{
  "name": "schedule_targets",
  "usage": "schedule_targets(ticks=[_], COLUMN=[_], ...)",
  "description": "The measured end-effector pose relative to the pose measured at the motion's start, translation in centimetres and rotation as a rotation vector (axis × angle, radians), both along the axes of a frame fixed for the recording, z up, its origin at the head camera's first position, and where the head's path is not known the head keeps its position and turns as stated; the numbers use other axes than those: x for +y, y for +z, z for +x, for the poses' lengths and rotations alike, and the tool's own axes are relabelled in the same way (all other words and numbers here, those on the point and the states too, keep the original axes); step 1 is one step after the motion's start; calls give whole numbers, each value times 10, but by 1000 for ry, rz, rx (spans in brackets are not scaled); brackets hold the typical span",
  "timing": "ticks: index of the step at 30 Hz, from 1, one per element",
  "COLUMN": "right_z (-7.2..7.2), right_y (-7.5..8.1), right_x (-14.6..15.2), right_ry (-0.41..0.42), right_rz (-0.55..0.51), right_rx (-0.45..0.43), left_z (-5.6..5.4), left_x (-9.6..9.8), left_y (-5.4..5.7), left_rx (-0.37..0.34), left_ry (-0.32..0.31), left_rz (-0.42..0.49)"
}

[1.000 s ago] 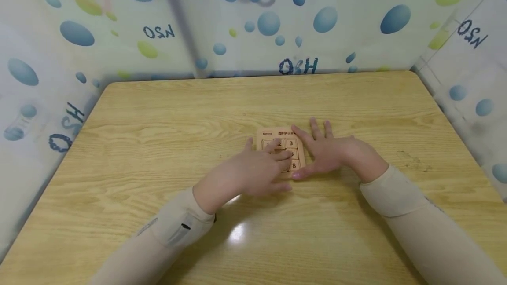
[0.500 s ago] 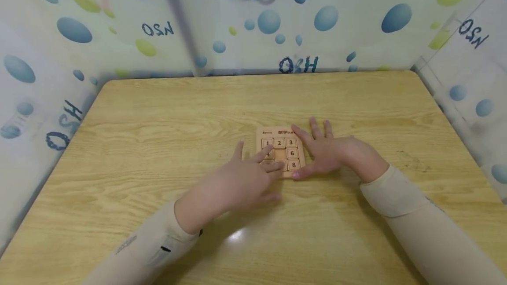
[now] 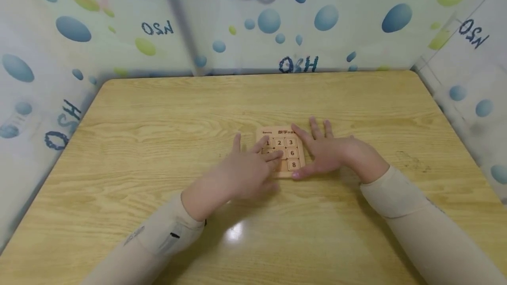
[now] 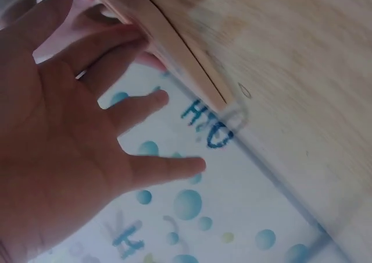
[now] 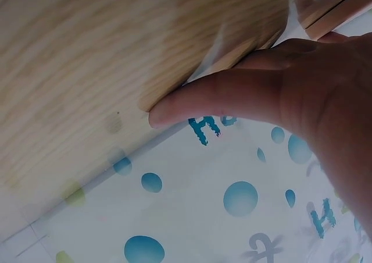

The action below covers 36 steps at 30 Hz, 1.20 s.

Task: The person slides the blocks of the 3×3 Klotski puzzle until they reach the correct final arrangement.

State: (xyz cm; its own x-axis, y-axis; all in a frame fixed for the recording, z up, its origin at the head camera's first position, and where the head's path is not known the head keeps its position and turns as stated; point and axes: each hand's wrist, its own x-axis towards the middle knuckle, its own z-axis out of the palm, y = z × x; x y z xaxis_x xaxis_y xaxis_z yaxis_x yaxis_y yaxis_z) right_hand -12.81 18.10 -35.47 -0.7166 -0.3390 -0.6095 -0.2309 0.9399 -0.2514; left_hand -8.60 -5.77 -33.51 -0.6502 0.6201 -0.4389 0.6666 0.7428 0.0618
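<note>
A wooden number slide puzzle [image 3: 274,129] lies flat on the table, with tiles 1, 2 and 3 across its top row. Tile 6 [image 3: 292,153] and tile 8 [image 3: 294,165] show at its right side; a bare gap shows left of tile 8. My left hand [image 3: 243,168] reaches over the lower left, fingers spread, one fingertip on the centre tile; it hides the tiles at the left. My right hand [image 3: 326,153] is spread at the right side, index fingertip at the top right corner and thumb at the bottom right. In the left wrist view the puzzle's edge [image 4: 174,48] shows beyond the fingers.
The wood-grain table [image 3: 178,113] extends around the puzzle on all sides. Behind it stands a wall [image 3: 245,8] with printed blue and green bubbles and letters. A bright light reflection lies on the table in front of the left hand.
My left hand drew back toward the lower left, then slid slightly up and right. Since half a second ago, the gap has moved from the centre to the bottom row. My right hand stays put.
</note>
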Motion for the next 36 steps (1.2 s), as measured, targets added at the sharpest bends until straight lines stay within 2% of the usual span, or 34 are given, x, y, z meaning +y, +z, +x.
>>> schedule_targets(ticks=[3,6,11,16,22,36], right_z=[0,0,1,1,1,3], right_y=[1,2,-1,0,-1,2], right_x=[1,1,0,0,1,-1], right_ry=[6,2,-1,-12,-18,-15], right_rz=[-2,2,13,27,32,22], right_rx=[6,4,5,16,16,19], left_z=[-6,-6,1,13,25,30], left_x=[-1,-6,-20,-29,-32,-30], left_y=[1,3,8,12,11,10], left_rx=[-11,-23,-27,-30,-58,-60], left_ry=[18,41,83,70,71,109], left_rz=[11,4,6,7,15,33])
